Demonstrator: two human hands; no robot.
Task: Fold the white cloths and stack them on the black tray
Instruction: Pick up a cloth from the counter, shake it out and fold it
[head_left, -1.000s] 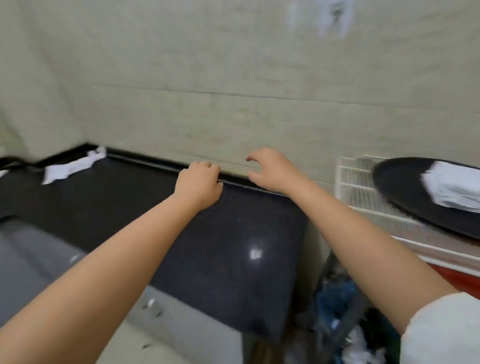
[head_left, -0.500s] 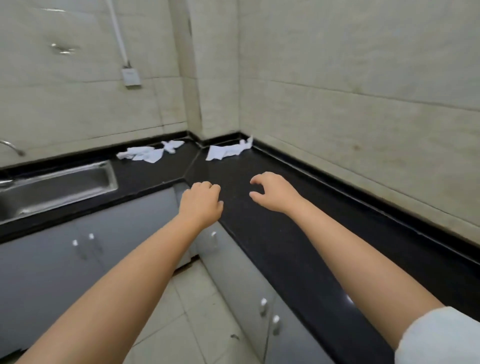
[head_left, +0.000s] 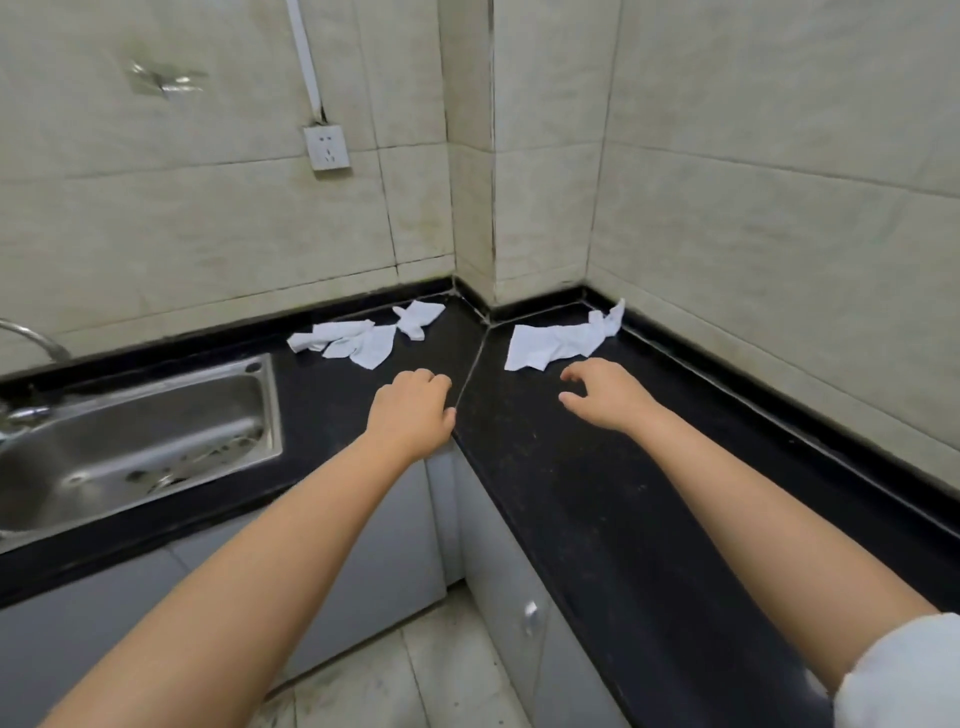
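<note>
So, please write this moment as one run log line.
left hand: empty | right hand: empty, near cloth | cloths: crumpled on counter

Both bare forearms reach forward; the left hand (head_left: 413, 410) is loosely curled, knuckles up, holding nothing; the right hand (head_left: 605, 397) has fingers spread, slightly bent, empty.

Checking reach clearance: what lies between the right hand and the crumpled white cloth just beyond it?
Nothing: in the head view only bare black countertop separates the right hand from the crumpled white cloth.
</note>
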